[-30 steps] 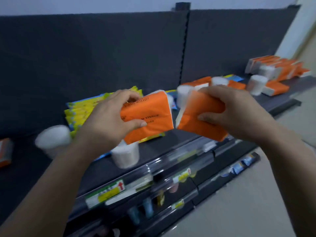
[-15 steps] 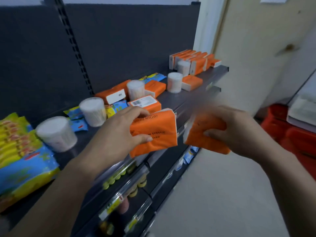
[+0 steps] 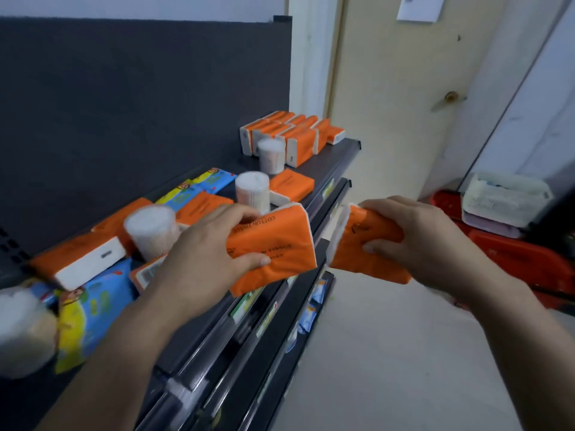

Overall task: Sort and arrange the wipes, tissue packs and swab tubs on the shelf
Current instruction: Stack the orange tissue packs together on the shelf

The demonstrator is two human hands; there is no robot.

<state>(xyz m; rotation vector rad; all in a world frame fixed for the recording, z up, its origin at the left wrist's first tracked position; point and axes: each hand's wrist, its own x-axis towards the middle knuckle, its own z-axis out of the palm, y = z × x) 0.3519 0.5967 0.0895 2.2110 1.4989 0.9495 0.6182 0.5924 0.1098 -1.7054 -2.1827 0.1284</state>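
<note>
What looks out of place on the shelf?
Types are mixed on the shelf. One swab tub stands in front of the upright tissue row at the far end. Nearer, a tissue pack lies askew over the wipes, another tub beside it. Nothing spilled or torn.

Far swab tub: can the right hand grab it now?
Probably not yet: the right hand grips an orange tissue pack; the path to the far swab tub looks free.

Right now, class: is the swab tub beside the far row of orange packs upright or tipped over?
Upright: the swab tub stands on its base on the shelf, round white top facing up.
</note>
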